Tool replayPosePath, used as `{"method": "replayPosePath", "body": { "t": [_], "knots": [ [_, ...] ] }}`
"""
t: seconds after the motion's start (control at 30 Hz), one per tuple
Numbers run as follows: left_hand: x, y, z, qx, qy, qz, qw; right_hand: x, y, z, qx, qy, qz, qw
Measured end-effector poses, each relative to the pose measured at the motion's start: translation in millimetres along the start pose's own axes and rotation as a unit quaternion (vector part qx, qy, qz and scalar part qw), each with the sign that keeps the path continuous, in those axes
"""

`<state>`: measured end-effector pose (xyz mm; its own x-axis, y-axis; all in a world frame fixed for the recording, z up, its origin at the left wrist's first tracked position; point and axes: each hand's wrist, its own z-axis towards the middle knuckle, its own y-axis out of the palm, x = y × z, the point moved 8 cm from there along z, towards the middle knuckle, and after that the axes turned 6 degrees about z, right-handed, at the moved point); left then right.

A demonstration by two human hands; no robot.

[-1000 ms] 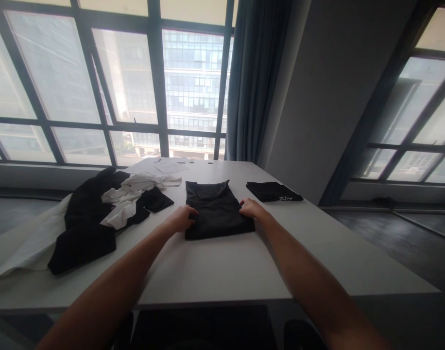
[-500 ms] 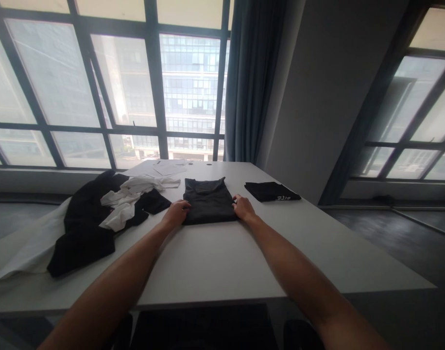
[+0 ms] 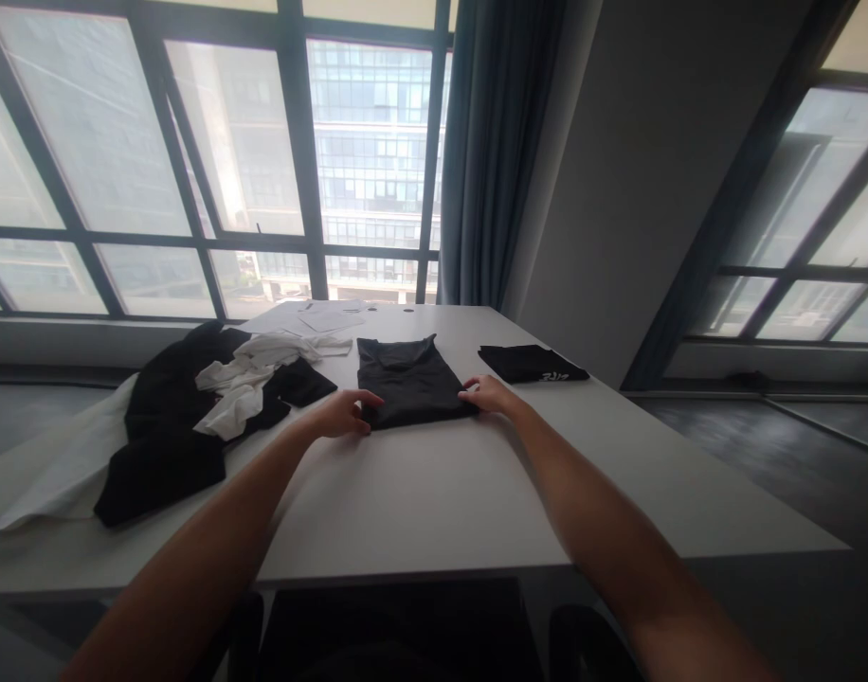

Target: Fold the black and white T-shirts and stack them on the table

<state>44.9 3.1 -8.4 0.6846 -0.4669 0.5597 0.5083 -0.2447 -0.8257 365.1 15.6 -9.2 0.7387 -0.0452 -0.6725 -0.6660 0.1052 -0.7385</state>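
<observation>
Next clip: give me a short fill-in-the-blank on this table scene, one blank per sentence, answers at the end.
1. Both hands, left hand and right hand, touch the folded ____ shirt.
2. The loose pile lies to the shirt's ____.
3. The small folded garment lies to the shirt's ____.
4. Everything lies on a ____ table.

Answers: black; left; right; white

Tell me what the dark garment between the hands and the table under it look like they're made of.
Folded dark garment: soft knit fabric, probably cotton jersey, matte; it lies limp and flat with soft folds, no shine. Table: smooth, hard white top, likely laminate or painted board; it shows a faint even sheen from the window light. Both hands, left hand and right hand, touch the garment's near corners.
</observation>
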Motion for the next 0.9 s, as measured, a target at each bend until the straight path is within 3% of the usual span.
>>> {"method": "replayPosePath", "body": {
  "t": [0.07,0.13,0.27,0.37,0.53,0.7,0.9],
  "knots": [
    [-3,-0.1,1,0.007,-0.002,-0.009,1.000,3,3,-1,-0.033,-0.002,0.030,0.999],
    [-7,-4.9,4,0.042,-0.011,-0.004,0.999,-2,3,-2,-0.025,-0.030,0.027,0.999],
    [-17,-22.7,8,0.167,-0.030,0.012,0.985,-20,3,-2,0.077,-0.089,-0.029,0.993],
    [-26,-28.5,8,0.210,-0.063,0.027,0.975,-32,10,-1,0.124,-0.110,-0.041,0.985],
    [-37,-26.1,6,0.181,-0.121,0.044,0.975,-33,13,-4,0.088,-0.096,-0.017,0.991],
    [-35,-21.2,7,0.173,-0.104,-0.002,0.979,-25,17,-15,-0.016,-0.035,0.111,0.993],
    [-31,-14.4,8,0.157,-0.098,-0.004,0.983,-18,24,-17,-0.032,0.046,0.243,0.968]
  ]
}}
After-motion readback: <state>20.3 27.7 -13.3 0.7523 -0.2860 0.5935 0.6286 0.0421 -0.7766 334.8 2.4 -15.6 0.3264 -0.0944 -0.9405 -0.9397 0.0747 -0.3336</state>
